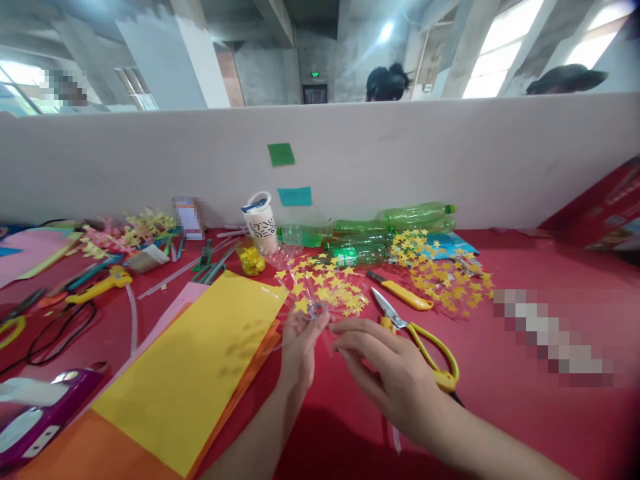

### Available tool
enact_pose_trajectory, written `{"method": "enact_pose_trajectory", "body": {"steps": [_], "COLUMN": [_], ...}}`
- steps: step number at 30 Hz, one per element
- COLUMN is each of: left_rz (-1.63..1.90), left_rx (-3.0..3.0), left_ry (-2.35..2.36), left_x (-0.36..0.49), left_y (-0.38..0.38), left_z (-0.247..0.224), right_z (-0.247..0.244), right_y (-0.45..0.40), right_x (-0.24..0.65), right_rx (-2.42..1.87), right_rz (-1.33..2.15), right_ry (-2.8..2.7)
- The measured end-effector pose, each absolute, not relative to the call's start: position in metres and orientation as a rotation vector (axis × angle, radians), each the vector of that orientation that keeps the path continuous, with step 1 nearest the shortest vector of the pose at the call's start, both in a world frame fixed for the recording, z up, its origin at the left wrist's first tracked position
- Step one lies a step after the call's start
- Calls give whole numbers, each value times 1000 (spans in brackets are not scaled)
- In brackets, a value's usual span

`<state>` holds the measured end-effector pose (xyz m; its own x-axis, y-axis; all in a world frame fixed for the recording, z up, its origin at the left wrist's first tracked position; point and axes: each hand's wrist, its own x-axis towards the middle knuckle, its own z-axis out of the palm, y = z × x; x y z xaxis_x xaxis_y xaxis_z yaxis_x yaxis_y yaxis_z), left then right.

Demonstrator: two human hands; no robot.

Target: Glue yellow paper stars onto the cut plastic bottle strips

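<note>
A small clear plastic piece is gripped in the closed fingers of the left hand above a red tabletop, with a spray of yellow stars fanned out beyond it; the right hand is held just beside, its fingers bent and close together, though whether a clear strip is pinched between its fingertips cannot be told. The work appears well advanced: many stars are already mounted on the spray, and a second cluster of stars is seen lying to the right; what is left seems to be joining or adjusting at the base, although it cannot be told whether any strips remain to be fixed. Scissors and a yellow utility knife are laid near the right hand; to the left, a yellow sheet is stacked over orange sheets, and a yellow glue gun is left on its side; green bottles and a white cup are lined along a pale partition, to which two coloured notes are stuck; beyond it, concrete pillars, bright windows and parts of other people's heads are glimpsed.
</note>
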<state>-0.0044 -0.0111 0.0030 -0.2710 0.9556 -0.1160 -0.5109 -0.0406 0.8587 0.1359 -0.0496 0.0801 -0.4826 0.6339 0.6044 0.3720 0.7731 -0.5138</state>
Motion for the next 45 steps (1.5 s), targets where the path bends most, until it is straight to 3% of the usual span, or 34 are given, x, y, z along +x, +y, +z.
{"method": "enact_pose_trajectory", "body": {"steps": [7,45], "left_rz": [1566,1567], "left_rx": [597,712], "left_ry": [1006,994], "left_x": [-4,-6], "left_y": [-10,-11], "left_z": [-5,-2], "right_z": [73,77], "right_y": [-48,-48], "right_x": [135,132], "right_rx": [-880,-710], "right_rz": [439,309], "right_ry": [-2008,-2073]}}
